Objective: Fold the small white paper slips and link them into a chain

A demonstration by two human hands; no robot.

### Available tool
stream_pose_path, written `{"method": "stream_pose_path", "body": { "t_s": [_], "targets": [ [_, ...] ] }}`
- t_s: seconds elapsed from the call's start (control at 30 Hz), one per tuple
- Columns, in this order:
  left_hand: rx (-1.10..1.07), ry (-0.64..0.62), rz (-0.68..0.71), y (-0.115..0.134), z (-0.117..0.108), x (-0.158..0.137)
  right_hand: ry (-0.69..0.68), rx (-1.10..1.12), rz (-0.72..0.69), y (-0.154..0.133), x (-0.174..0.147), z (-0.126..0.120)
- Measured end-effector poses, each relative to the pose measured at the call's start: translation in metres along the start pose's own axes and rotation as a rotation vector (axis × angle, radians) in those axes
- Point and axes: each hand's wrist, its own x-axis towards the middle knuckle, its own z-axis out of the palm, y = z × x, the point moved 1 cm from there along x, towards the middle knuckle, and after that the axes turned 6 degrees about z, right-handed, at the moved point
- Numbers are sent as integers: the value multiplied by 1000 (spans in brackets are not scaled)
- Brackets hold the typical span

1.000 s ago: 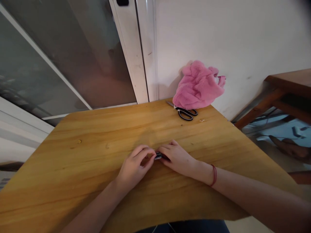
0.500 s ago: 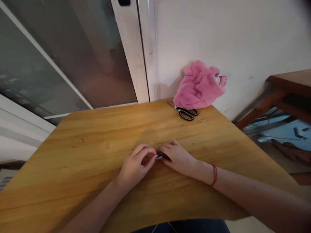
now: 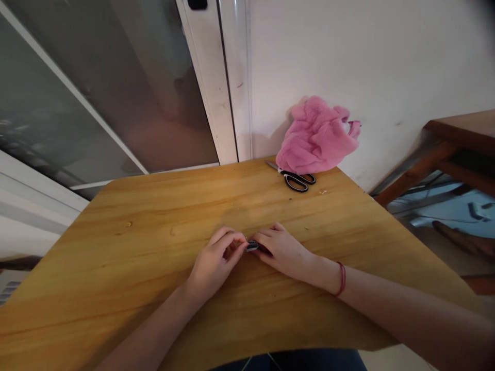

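Observation:
Between my hands, low over the table's middle, is a small black and silver object (image 3: 252, 246); its kind is too small to make out. My right hand (image 3: 284, 251) is closed around its right end, and the fingers hide much of it. At its left end, my left hand (image 3: 216, 260) pinches with thumb and forefinger, the other fingers curled above. A red cord bracelet (image 3: 341, 279) circles my right wrist.
Black-handled scissors (image 3: 296, 181) lie at the table's back edge, partly under a pink plush cloth (image 3: 315, 139) leaning against the white wall. The wooden table (image 3: 154, 216) has tiny scraps on it. A sliding glass door stands behind left, a wooden desk (image 3: 464, 131) at right.
My left hand has shifted slightly left, and more of the small object shows between the fingers. My right hand stays in place.

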Motion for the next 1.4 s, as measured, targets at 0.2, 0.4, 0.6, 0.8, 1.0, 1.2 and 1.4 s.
{"method": "stream_pose_path", "body": {
  "t_s": [0.2,0.4,0.6,0.8,1.0,1.2,1.4],
  "targets": [
    [-4,12,-11,-1,-1,0,22,-4,-6,1,0,1],
    [-24,117,-30,-1,-3,2,11,-8,-1,-1,0,0],
    [-15,158,-97,-5,1,-2,13,-6,1,0,0,1],
    [-37,141,-59,-7,6,-5,4,-5,10,0,1,1],
    [-88,129,52,5,-5,-2,-9,29,7,0,0,0],
    [-171,146,177,13,-11,-4,-13,75,5,1,0,-1],
    [-220,172,182,15,-10,-8,-16,87,3,1,-1,-1]
  ]
}}
